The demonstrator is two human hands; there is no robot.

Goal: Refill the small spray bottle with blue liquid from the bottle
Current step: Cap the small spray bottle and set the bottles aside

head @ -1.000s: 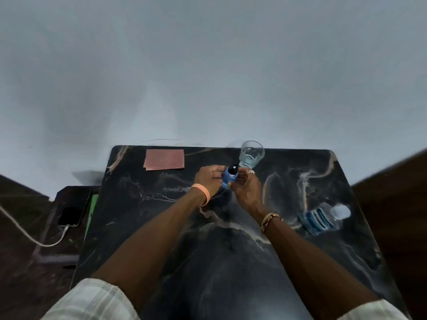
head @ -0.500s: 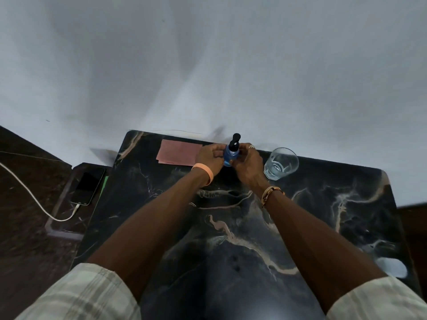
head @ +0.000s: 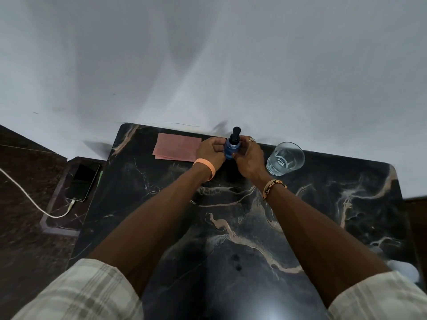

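Observation:
A small blue spray bottle (head: 231, 147) with a black pump top stands upright near the far edge of the dark marble table (head: 231, 227). My left hand (head: 211, 151) grips its left side with curled fingers. My right hand (head: 249, 155) holds its right side, fingers curled round the bottle below the pump. A white bottle cap (head: 404, 270) shows at the right edge; the rest of that bottle is out of view.
A clear drinking glass (head: 285, 158) holding some water stands just right of my right hand. A pink folded cloth (head: 176, 146) lies at the far left of the table. A phone (head: 84, 179) on a white cable lies on a low ledge to the left.
The view has swung left, so the glass now sits to the right and the water bottle has slid mostly out of frame. Both hands stay on the spray bottle.

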